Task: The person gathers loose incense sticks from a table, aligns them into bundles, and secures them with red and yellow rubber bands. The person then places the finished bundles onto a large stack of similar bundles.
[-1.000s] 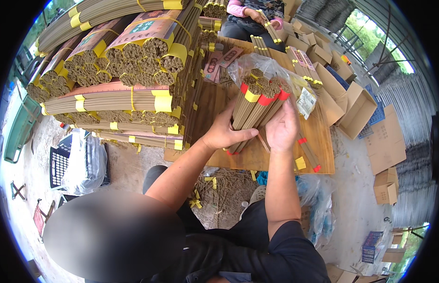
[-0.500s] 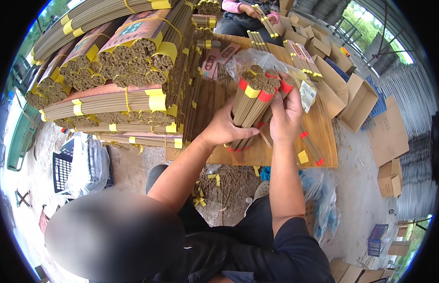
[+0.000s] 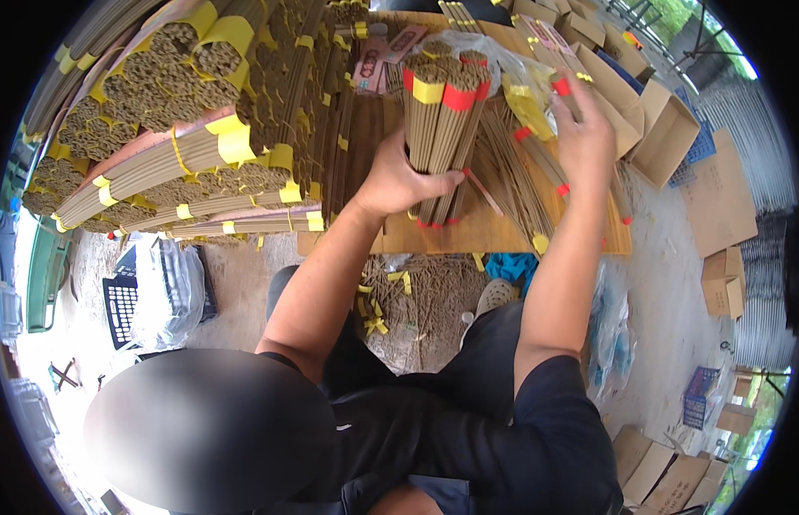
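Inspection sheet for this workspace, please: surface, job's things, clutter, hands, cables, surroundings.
Surface: wooden table, partly covered
Job's things: cluster of brown stick bundles, red and yellow bands
Clutter: loose sticks and clear plastic on table; yellow strips on floor
Hands: left hand grips the cluster; right hand holds a red-banded bundle apart from it
Cables: nothing seen
Surroundings: tall bundle stack at left, cardboard boxes at right

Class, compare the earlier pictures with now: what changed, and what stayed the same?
The right hand moved rightward, away from the cluster of stick bundles, with a red-banded bundle in its grasp. The left hand still holds the cluster upright over the table.
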`<state>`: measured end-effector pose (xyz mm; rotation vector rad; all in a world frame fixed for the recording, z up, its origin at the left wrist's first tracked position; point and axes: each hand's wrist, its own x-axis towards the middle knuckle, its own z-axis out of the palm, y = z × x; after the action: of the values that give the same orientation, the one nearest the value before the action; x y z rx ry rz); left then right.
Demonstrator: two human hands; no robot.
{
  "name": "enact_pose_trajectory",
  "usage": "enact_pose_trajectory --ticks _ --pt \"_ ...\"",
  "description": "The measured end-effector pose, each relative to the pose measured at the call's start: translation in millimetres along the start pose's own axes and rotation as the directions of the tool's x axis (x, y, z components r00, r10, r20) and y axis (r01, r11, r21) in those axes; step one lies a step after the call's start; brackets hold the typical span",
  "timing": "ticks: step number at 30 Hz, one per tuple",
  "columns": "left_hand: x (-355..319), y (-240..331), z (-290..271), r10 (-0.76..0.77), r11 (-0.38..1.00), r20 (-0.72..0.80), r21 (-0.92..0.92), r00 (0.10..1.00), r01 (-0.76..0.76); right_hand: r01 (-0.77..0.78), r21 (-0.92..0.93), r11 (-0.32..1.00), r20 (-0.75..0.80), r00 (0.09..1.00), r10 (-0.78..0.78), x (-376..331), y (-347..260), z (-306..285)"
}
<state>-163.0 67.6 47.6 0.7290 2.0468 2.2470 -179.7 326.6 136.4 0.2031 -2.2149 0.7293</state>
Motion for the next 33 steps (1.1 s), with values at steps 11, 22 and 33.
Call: enact_pose_trajectory --ticks 11,22,33 --pt "-3 16 9 -0.021 0.998 -0.047 0.065 0.999 0.024 -0.007 -0.283 0.959 0.189 0.980 0.063 -24 116 74" --pt "-7 18 15 0.113 0.985 -0.015 0.131 0.994 -0.110 0.646 0.113 0.755 0.456 0.642 -0.617 57 -180 -37" --pt "-4 28 18 0.130 0.990 -0.062 0.067 0.990 -0.125 0.746 -0.195 0.637 0.891 0.407 -0.203 65 -208 -30"
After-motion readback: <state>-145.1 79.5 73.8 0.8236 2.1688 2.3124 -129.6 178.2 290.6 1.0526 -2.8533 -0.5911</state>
